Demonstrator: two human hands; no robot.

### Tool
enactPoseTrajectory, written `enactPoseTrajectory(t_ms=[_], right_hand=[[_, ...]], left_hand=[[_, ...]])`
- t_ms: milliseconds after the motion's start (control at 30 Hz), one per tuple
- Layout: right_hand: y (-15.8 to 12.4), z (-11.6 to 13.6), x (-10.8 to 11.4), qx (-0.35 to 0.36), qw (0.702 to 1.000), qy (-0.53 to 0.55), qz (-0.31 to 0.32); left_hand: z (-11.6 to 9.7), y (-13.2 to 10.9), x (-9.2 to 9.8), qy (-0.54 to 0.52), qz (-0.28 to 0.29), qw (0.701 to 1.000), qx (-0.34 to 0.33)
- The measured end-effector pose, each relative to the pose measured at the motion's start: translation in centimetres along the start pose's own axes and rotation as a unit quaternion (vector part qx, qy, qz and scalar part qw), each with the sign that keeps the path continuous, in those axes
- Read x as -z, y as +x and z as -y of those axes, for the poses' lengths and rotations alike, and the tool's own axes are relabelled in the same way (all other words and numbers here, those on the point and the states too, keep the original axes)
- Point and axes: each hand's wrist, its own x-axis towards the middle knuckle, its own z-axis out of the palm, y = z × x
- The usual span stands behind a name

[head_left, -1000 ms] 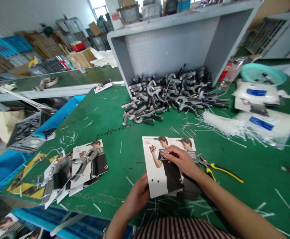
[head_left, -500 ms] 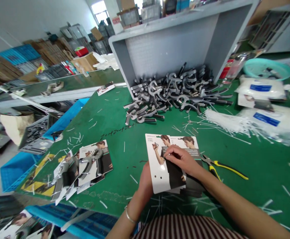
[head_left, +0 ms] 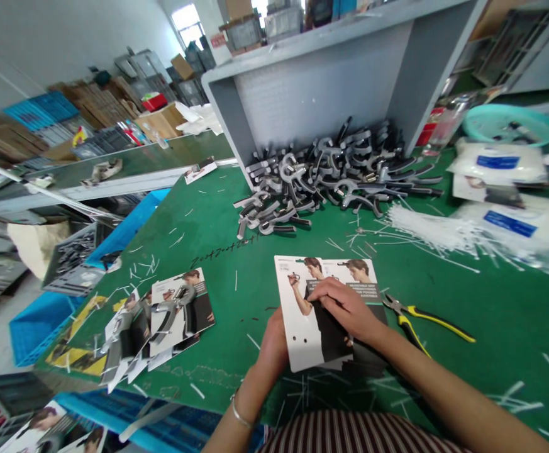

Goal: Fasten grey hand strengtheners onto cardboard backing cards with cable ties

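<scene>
A white-and-black printed backing card (head_left: pixel 297 340) stands tilted in front of me, with small holes near its lower left. My left hand (head_left: pixel 274 343) grips its left side, the fingers hidden behind it. Across the card's front lies my right hand (head_left: pixel 344 308), fingers bent and pressed together at the printed arm; anything between the fingertips is hidden. More printed cards (head_left: pixel 361 289) lie under and beside my right hand. Yellow-and-black cutting pliers (head_left: pixel 409 311) rest open just right of that hand.
A grey crate (head_left: pixel 321 94) lies on its side at the back, hand grips (head_left: pixel 321 176) spilling from it. White cable ties (head_left: pixel 434 229) and plastic bags (head_left: pixel 514 223) are at right. Cards with hand grips (head_left: pixel 175 314) lie at left, near the table edge. Cut tie ends litter the green table.
My right hand's fingers have shifted slightly on the card's face. The left hand keeps its hold. The view has moved a little.
</scene>
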Motion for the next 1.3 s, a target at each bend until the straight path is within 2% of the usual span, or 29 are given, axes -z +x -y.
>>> enactPoseTrajectory(t_ms=[100, 300, 567, 767, 900, 1067, 1133, 1200, 1300], right_hand=[[-0.1, 0.0, 0.0, 0.000, 1.000, -0.012, -0.002], [-0.2, 0.0, -0.3, -0.006, 1.000, -0.017, -0.011], [-0.3, 0.1, -0.4, -0.005, 1.000, -0.017, -0.014], [-0.2, -0.1, -0.3, 0.006, 1.000, -0.018, -0.007], [-0.3, -0.2, -0.4, 0.017, 1.000, -0.022, -0.002], [-0.3, 0.4, -0.8, 0.016, 0.999, -0.046, 0.024], [-0.1, 0.5, -0.9, 0.013, 0.999, -0.046, 0.012], [0.1, 0.4, -0.7, -0.004, 1.000, -0.031, -0.005], [0.1, 0.1, -0.4, -0.061, 0.996, 0.026, -0.053]], left_hand=[[0.5, 0.1, 0.0, -0.004, -0.006, 1.000, 0.003], [1.4, 0.2, 0.2, 0.037, 0.049, 0.997, -0.038], [1.3, -0.9, 0.4, 0.017, 0.032, 0.998, -0.047], [1.3, -0.7, -0.4, -0.057, -0.041, 0.997, 0.041], [1.4, 0.0, -0.6, -0.047, -0.059, 0.995, 0.063], [0.8, 0.2, -0.3, -0.053, -0.138, 0.986, 0.075], [0.4, 0.0, 0.1, -0.108, -0.124, 0.984, 0.071], [-0.1, -0.2, 0.6, -0.174, -0.086, 0.978, 0.075], [-0.8, -0.5, 1.3, -0.255, -0.054, 0.960, 0.104]])
